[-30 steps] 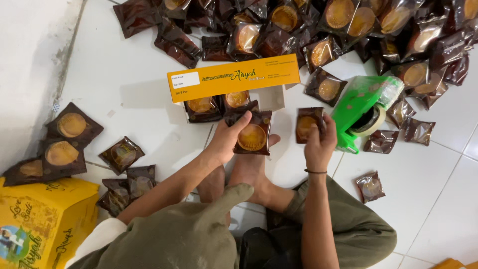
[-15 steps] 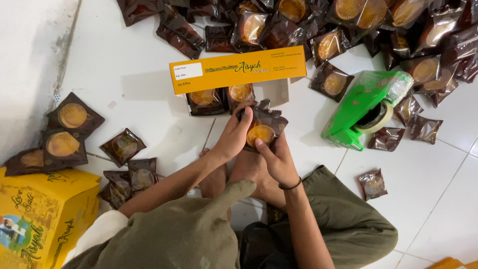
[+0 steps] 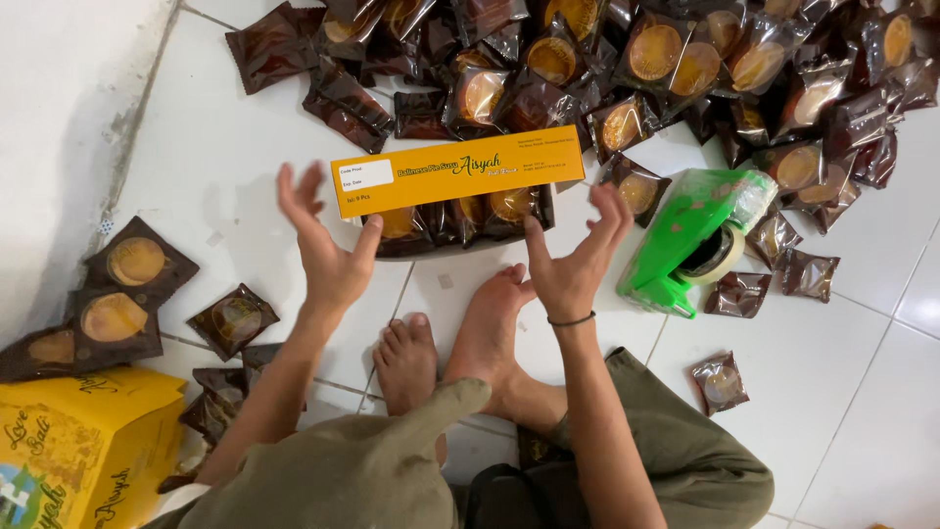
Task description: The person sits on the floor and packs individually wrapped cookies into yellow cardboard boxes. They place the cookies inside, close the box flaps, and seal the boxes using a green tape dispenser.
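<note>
White tile floor (image 3: 813, 362), long orange box (image 3: 457, 182) between empty hands, brown packets (image 3: 685, 59) beyond.

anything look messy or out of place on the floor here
Yes. The brown-wrapped pastries lie in a loose heap across the white tiles, and one packet sits apart. The green tape dispenser is tipped over. Both hands, left and right, are open and empty.

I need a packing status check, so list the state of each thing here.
Long orange cardboard box: lid raised, wrapped pastries showing underneath.
Left hand: open, empty, beside the box.
Right hand: open, empty, near the box.
Green tape dispenser: lying on the tiles, untouched.
Yellow carton: partly out of view.
</note>
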